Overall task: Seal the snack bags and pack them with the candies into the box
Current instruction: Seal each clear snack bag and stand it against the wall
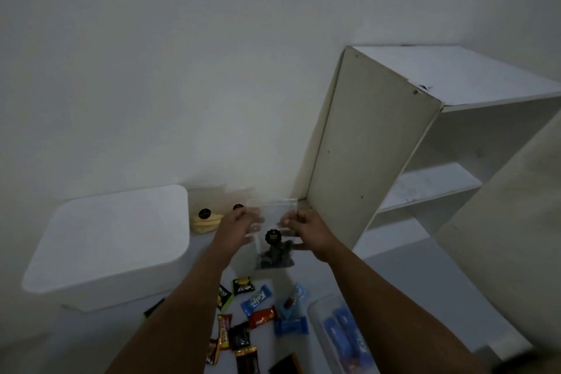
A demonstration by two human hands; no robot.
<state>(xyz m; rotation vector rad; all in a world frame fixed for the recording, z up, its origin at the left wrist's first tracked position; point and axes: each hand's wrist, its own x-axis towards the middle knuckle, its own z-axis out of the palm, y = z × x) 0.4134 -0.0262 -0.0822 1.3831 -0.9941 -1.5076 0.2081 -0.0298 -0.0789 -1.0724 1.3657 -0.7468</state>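
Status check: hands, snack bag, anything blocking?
Both hands, left and right, pinch the clear bag near its top. Bag held up, dark snacks inside. Candies loose below; nothing blocking.

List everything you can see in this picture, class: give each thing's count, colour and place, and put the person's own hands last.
clear snack bag: one, dark contents, black sticker, held up at centre.
other snack bags: at least two, clear, yellowish contents, against the wall.
wrapped candies: about a dozen, blue, red, black, green, scattered below the hands.
white lid: one, left.
clear box: one, blue packets inside, lower right.
shelf unit: one, white, right.
left hand: pinches the bag's left edge.
right hand: pinches the right edge.
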